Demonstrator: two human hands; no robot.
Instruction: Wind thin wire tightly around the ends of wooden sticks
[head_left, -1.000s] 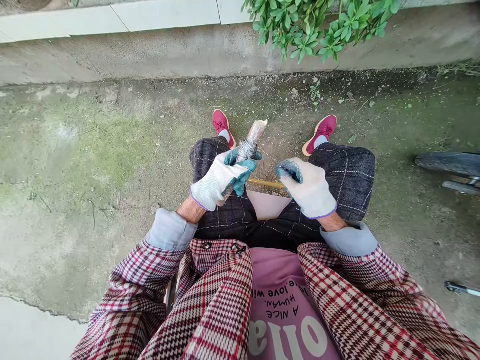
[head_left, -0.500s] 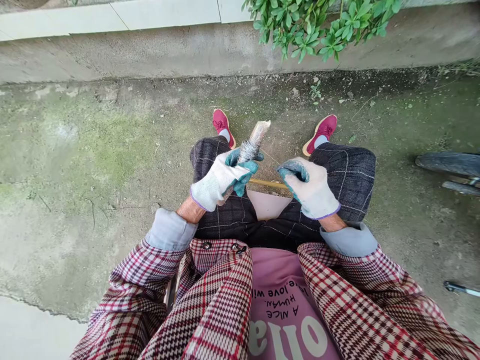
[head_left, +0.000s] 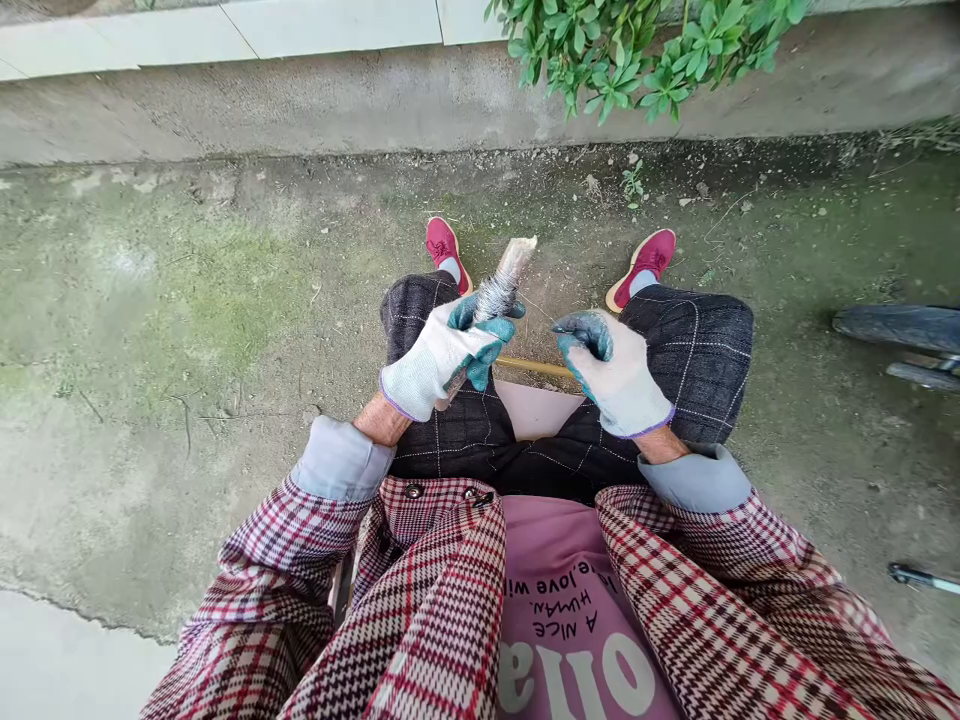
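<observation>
My left hand (head_left: 457, 350), in a white glove with a teal coated palm, is wrapped round a pale wooden stick (head_left: 516, 258). Thin silvery wire (head_left: 495, 298) is wound in many turns about the stick just above my fingers. The stick tilts up and to the right, and its lower end shows below my palm. From the winding a thin strand (head_left: 535, 306) runs right to my right hand (head_left: 609, 368), gloved the same way. There the thumb and fingers are pinched on the wire's strand, whose end is hidden.
Both hands are above my lap, between my knees. A yellowish bar (head_left: 536, 367) lies below them. Ahead stand a low concrete wall (head_left: 300, 105) and a leafy green plant (head_left: 637, 50). A dark wheel (head_left: 892, 328) and a rod with a black tip (head_left: 922, 577) are at right.
The stick in my left hand has tipped and shifted slightly left. My right hand has moved a little left, still pinching the strand.
</observation>
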